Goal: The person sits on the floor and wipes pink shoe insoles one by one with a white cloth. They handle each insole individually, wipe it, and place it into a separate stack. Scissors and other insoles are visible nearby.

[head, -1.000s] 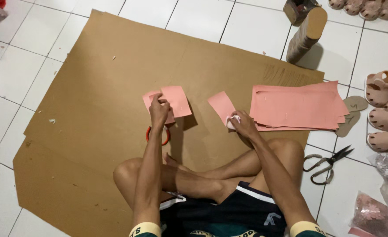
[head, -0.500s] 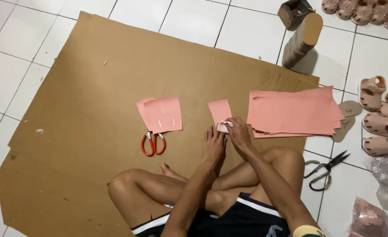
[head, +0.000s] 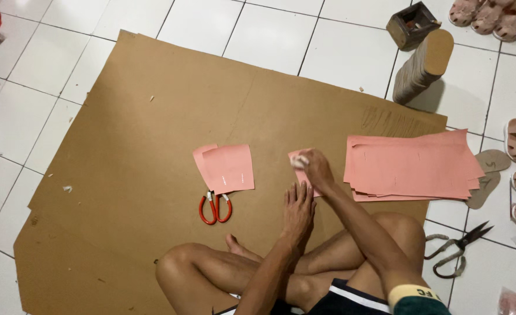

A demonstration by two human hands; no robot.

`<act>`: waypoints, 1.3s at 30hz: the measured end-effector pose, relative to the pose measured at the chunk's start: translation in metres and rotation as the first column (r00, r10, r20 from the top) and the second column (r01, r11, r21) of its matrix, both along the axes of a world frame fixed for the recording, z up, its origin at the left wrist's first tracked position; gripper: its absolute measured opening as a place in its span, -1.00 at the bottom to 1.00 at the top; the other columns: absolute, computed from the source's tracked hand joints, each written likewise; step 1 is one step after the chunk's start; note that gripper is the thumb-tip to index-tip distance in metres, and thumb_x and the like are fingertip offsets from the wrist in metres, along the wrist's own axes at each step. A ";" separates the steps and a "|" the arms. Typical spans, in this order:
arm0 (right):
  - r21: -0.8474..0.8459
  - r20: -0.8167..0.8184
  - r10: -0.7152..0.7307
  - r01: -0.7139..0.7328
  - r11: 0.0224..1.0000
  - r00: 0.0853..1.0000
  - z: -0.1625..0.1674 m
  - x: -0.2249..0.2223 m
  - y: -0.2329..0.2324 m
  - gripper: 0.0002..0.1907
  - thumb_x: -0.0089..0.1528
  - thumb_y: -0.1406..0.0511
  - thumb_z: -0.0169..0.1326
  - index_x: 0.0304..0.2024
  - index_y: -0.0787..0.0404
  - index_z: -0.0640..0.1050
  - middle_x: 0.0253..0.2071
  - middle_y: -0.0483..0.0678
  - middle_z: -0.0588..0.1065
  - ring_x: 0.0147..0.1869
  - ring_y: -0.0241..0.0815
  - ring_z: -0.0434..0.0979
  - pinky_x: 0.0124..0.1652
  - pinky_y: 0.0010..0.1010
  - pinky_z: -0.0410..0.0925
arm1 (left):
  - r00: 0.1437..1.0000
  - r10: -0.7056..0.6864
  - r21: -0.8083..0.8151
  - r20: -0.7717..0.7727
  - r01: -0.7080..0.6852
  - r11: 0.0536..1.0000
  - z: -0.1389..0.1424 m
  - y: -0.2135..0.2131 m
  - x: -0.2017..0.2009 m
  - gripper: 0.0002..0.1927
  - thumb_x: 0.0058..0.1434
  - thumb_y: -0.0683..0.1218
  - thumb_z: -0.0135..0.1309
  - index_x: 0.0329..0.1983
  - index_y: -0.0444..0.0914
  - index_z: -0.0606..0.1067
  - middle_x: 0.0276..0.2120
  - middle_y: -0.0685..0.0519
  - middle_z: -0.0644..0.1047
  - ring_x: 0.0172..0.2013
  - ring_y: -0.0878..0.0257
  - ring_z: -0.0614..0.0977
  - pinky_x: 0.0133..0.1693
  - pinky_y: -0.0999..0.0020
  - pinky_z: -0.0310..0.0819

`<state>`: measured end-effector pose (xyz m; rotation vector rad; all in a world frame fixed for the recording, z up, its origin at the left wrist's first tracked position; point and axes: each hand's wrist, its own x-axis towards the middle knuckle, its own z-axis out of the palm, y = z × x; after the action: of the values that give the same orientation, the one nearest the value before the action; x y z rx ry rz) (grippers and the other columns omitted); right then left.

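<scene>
Head view: at the centre of the frame a small pink piece [head: 297,158] lies on the cardboard sheet [head: 123,128]; the right hand [head: 316,170] rests on it with fingers pinched shut around a small white lump [head: 300,161], while the left hand [head: 298,211] lies flat just below, fingers spread and holding nothing. The step in hand looks like marking or rubbing that piece, and any further stroke calls for keeping it pinned. Left of it are two cut pink pieces [head: 226,168] over red-handled scissors [head: 215,207]; right, a stack of pink sheets [head: 412,166], black scissors [head: 459,248] lower right.
</scene>
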<state>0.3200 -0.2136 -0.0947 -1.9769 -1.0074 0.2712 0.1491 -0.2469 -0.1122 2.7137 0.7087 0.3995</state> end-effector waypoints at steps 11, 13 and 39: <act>-0.134 0.097 -0.029 0.042 0.990 0.995 0.019 0.018 -0.005 -0.82 0.27 0.25 0.18 -0.18 0.20 0.69 -0.17 0.13 0.60 -0.11 0.02 0.60 -0.17 -0.13 0.43 | 0.999 -0.021 -0.007 -0.050 0.020 1.000 0.011 0.001 -0.002 -0.47 0.37 -0.01 -0.03 0.35 -0.33 0.34 0.32 -0.21 0.35 0.28 -0.28 0.32 0.24 -0.19 0.17; -0.324 0.011 -0.201 0.194 0.926 0.979 0.026 0.032 0.006 -0.80 0.23 0.24 0.22 -0.20 0.22 0.70 -0.17 0.15 0.60 -0.11 0.05 0.58 -0.18 -0.08 0.40 | 0.998 -0.018 -0.069 -0.054 0.014 0.998 0.010 0.005 0.002 -0.50 0.38 0.00 -0.03 0.33 -0.31 0.36 0.31 -0.20 0.38 0.27 -0.26 0.34 0.25 -0.14 0.19; -0.398 -0.200 0.240 -0.303 0.866 0.950 0.004 -0.023 -0.078 -0.82 0.29 0.47 0.00 -0.20 0.21 0.63 -0.21 0.11 0.59 -0.09 0.06 0.66 -0.06 -0.17 0.48 | 0.937 -0.111 0.059 -0.330 0.138 0.989 0.014 0.101 0.046 -0.43 0.37 -0.01 -0.10 0.46 -0.09 0.24 0.45 0.10 0.24 0.40 -0.09 0.24 0.26 -0.23 0.21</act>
<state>0.2974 -0.2913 -0.0908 -2.1526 -1.2093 0.8436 0.1951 -0.1458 -0.0984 2.9173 0.6067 -0.0575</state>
